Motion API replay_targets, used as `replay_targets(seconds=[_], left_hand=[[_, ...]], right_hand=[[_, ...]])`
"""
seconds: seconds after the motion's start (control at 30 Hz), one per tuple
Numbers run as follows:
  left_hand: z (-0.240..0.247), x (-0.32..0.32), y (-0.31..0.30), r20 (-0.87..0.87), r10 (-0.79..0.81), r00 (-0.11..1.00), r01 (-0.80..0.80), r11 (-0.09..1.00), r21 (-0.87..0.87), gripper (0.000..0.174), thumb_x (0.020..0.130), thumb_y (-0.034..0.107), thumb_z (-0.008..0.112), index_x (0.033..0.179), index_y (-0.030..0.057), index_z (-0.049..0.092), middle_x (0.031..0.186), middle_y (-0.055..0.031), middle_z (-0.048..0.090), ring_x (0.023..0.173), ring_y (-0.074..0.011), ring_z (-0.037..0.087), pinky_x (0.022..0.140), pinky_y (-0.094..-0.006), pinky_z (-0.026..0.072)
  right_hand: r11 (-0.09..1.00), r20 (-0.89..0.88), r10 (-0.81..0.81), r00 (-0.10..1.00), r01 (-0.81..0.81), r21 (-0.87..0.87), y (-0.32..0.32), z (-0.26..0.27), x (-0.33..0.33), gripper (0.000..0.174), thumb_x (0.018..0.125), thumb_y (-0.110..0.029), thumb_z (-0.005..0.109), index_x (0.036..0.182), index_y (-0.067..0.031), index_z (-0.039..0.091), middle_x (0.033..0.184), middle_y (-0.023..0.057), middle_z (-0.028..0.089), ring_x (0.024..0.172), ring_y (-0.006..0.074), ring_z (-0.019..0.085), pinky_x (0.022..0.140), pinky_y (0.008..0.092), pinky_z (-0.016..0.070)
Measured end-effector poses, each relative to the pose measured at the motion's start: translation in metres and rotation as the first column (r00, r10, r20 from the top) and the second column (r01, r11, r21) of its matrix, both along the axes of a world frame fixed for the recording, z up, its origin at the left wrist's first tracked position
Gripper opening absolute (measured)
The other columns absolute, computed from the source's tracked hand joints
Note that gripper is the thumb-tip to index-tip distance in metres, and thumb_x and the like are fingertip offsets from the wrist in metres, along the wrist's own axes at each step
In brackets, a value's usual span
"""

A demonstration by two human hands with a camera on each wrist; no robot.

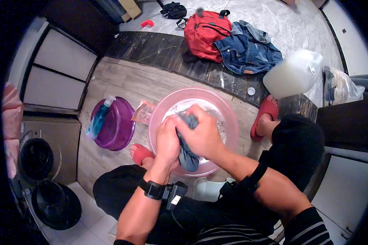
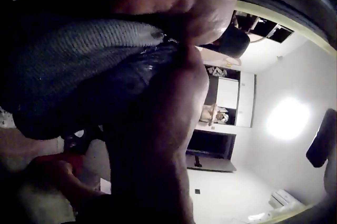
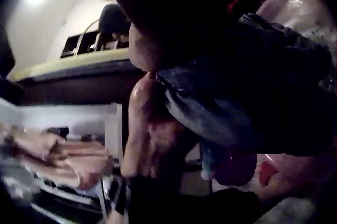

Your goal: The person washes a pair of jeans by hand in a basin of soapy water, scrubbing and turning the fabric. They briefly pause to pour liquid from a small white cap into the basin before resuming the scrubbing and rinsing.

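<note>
A bunched blue-grey garment (image 1: 189, 160) is held over a pink basin (image 1: 230, 122) with white suds inside. My left hand (image 1: 167, 141) grips it from the left, thumb side up. From the right, my right hand (image 1: 205, 134) closes round the same cloth, and the two hands meet at its upper part. Its lower end hangs out below the hands toward the basin's near rim. Ribbed fabric (image 2: 79, 50) shows close up in the left wrist view. In the dark right wrist view the garment (image 3: 210, 116) droops beside the hands.
Left of the basin, a purple basin (image 1: 126, 128) holds a bottle of blue liquid (image 1: 99, 118); an orange-white packet (image 1: 144, 113) lies between. Beyond are a red backpack (image 1: 206, 34), jeans (image 1: 247, 53) and a white jug (image 1: 292, 73). Red slippers (image 1: 262, 118) flank the pink basin.
</note>
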State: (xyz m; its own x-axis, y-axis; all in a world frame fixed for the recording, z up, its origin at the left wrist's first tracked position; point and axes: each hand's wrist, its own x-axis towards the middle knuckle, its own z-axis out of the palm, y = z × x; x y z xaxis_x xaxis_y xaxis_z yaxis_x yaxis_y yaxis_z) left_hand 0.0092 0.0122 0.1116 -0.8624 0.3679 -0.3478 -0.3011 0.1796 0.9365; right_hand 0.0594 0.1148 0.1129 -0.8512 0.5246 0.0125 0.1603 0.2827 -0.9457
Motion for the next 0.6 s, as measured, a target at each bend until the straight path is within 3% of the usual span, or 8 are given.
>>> replay_targets(seconds=[0.1,0.13,0.17,0.23,0.33,0.37,0.47,0.6], left_hand=[[0.010,0.005,0.004,-0.004,-0.049,0.999,0.049,0.998,-0.036,0.032,0.095,0.025,0.043,0.097,-0.0013,0.060,0.089,-0.0038,0.059,0.081,-0.0107,0.053,0.074,-0.0265,0.0432],[0.007,0.007,0.000,0.017,-0.063,0.998,0.063,0.998,-0.012,0.032,0.096,0.026,0.042,0.098,-0.0013,0.060,0.091,-0.0044,0.060,0.082,-0.0114,0.055,0.075,-0.0271,0.0441],[0.006,0.007,-0.001,0.034,-0.074,0.997,0.073,0.997,0.016,0.033,0.096,0.027,0.042,0.100,-0.0014,0.060,0.092,-0.0049,0.061,0.083,-0.0121,0.056,0.076,-0.0278,0.0451],[0.016,0.005,0.001,0.292,0.019,0.956,-0.085,0.973,0.216,0.036,0.097,0.028,0.040,0.104,-0.0011,0.059,0.094,-0.0059,0.062,0.087,-0.0148,0.059,0.080,-0.0298,0.0469],[0.025,-0.005,0.002,0.513,0.053,0.857,-0.245,0.917,0.316,0.039,0.098,0.031,0.037,0.109,-0.0003,0.057,0.099,-0.0074,0.063,0.092,-0.0185,0.061,0.084,-0.0323,0.0488],[0.026,-0.009,0.000,0.559,0.055,0.828,-0.279,0.904,0.325,0.040,0.098,0.032,0.036,0.111,0.0000,0.056,0.100,-0.0079,0.063,0.094,-0.0196,0.062,0.085,-0.0331,0.0492],[0.000,-0.008,-0.004,0.525,0.123,0.842,-0.292,0.923,0.252,0.035,0.097,0.034,0.044,0.110,0.0059,0.059,0.102,-0.0072,0.064,0.091,-0.0202,0.062,0.084,-0.0346,0.0500],[0.005,0.003,0.001,0.339,0.034,0.940,-0.085,0.987,0.136,0.036,0.095,0.033,0.048,0.117,0.0057,0.054,0.112,-0.0077,0.060,0.102,-0.0194,0.057,0.091,-0.0333,0.0456]], right_hand=[[0.899,0.144,-0.077,0.987,0.131,-0.417,0.016,-0.012,-0.008,0.023,0.084,-0.025,0.066,0.084,-0.0028,0.059,0.072,0.0055,0.061,0.066,0.0137,0.057,0.061,0.0310,0.0471],[0.714,0.218,0.010,0.976,0.145,-0.685,0.027,-0.017,-0.011,0.025,0.086,-0.027,0.063,0.091,-0.0026,0.062,0.075,0.0028,0.061,0.066,0.0122,0.057,0.061,0.0301,0.0472],[0.364,0.129,0.138,0.982,0.071,-0.929,0.040,-0.025,-0.013,0.028,0.087,-0.029,0.062,0.094,-0.0022,0.062,0.078,0.0044,0.063,0.066,0.0124,0.059,0.061,0.0297,0.0483],[0.566,0.102,0.120,0.988,0.017,-0.824,0.051,-0.037,-0.016,0.029,0.087,-0.032,0.061,0.096,-0.0041,0.061,0.082,0.0060,0.066,0.069,0.0146,0.062,0.065,0.0294,0.0498],[0.942,0.220,0.149,0.964,-0.071,-0.327,0.039,0.014,-0.002,0.028,0.086,-0.032,0.062,0.092,-0.0058,0.059,0.096,0.0113,0.066,0.086,0.0192,0.064,0.076,0.0330,0.0500],[0.980,-0.034,0.136,0.990,-0.140,-0.144,0.024,-0.001,0.003,0.034,0.083,-0.035,0.063,0.089,-0.0019,0.058,0.098,0.0190,0.063,0.092,0.0309,0.062,0.082,0.0391,0.0479],[0.941,-0.202,0.223,0.954,-0.156,0.302,0.001,-0.003,0.012,0.032,0.081,-0.030,0.065,0.091,-0.0017,0.056,0.118,0.0223,0.056,0.101,0.0403,0.057,0.087,0.0427,0.0460],[0.982,0.090,0.146,0.985,-0.155,0.104,0.006,0.014,0.012,0.025,0.081,-0.022,0.068,0.085,-0.0042,0.052,0.121,0.0197,0.056,0.109,0.0365,0.057,0.089,0.0405,0.0444]])
